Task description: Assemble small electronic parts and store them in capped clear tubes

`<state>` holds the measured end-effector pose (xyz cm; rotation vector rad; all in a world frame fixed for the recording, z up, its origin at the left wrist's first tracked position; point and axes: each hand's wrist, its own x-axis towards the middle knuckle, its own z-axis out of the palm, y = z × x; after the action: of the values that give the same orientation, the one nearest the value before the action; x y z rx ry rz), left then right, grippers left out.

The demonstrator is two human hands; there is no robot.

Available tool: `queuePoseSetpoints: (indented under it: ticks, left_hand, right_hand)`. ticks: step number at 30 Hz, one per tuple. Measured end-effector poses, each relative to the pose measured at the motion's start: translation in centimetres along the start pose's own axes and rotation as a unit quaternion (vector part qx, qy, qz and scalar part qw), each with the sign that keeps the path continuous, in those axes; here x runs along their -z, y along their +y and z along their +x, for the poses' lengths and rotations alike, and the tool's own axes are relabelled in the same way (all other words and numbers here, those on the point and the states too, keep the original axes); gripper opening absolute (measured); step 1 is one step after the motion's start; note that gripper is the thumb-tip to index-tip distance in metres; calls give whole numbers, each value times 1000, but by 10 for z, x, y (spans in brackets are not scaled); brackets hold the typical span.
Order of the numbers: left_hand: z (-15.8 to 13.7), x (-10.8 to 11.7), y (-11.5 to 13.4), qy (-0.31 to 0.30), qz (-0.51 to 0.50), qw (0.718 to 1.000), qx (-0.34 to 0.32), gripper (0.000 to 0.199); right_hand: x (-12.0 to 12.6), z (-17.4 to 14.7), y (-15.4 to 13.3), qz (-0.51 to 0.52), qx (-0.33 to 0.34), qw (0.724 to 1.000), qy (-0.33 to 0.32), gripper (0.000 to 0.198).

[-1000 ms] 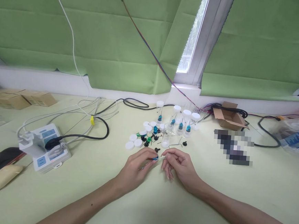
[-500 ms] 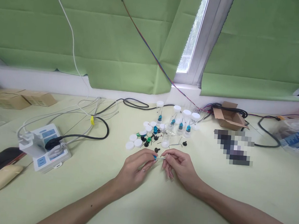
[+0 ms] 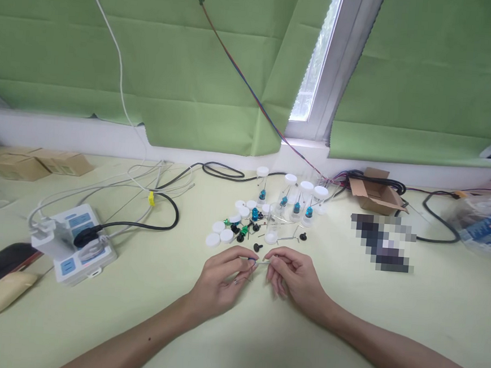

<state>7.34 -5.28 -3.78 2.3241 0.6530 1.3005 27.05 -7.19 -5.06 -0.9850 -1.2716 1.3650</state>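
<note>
My left hand (image 3: 223,278) is closed, its fingertips pinching a small blue part (image 3: 252,259) that they mostly cover. A thin silvery metal rod (image 3: 262,262) spans the gap between both hands; my right hand (image 3: 292,273) pinches its other end between thumb and forefinger. Just beyond the fingers lies a black thumbscrew-like piece (image 3: 258,247). A clear tube (image 3: 272,226) stands behind my right hand, with L-shaped metal keys (image 3: 288,238) beside it. White round caps (image 3: 226,236), green parts (image 3: 244,230) and another blue part (image 3: 255,213) are clustered behind my left hand.
Several capped clear tubes (image 3: 297,202) holding blue parts stand farther back. A power strip (image 3: 88,271) with plugs and cables sits at left. An open cardboard box (image 3: 376,197) and a plastic bag (image 3: 486,225) are at right; cardboard boxes (image 3: 34,163) lie far left.
The blue part has turned slightly in my left fingertips, and a thin piece now shows below them. My right hand stays almost in place, still on the rod.
</note>
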Motion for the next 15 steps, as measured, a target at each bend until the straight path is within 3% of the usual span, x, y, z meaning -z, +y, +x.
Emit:
queuePoseSetpoints:
  ticks: [15]
  left_hand:
    - [1, -1, 2, -7, -19, 999, 26, 16]
  right_hand:
    - [0, 0, -1, -10, -17, 1000, -6, 33]
